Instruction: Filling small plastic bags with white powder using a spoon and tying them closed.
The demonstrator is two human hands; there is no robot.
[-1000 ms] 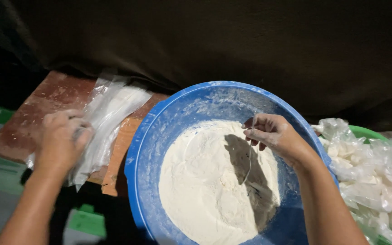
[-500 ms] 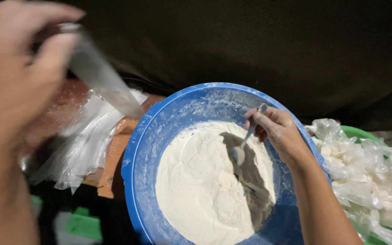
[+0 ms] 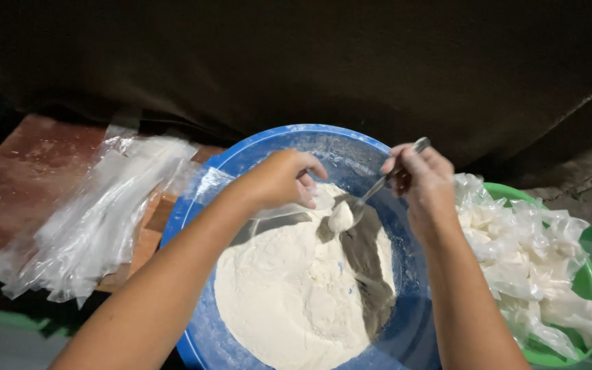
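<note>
A large blue basin (image 3: 241, 159) holds a mound of white flour (image 3: 296, 294). My left hand (image 3: 281, 179) is over the basin's far side and holds a small clear plastic bag (image 3: 208, 183) open-end toward the spoon. My right hand (image 3: 423, 183) grips a metal spoon (image 3: 373, 192) by the handle; its bowl carries a lump of flour (image 3: 341, 216) just beside the left hand's fingers.
A pile of empty clear plastic bags (image 3: 90, 219) lies on a reddish-brown wooden board (image 3: 22, 178) at the left. A green basin (image 3: 584, 288) at the right holds several filled, tied bags (image 3: 529, 253). Dark cloth hangs behind.
My left hand has come from the bag pile on the left, carrying a bag, to the basin. My right hand has scooped flour with the spoon and raised it toward the bag.
</note>
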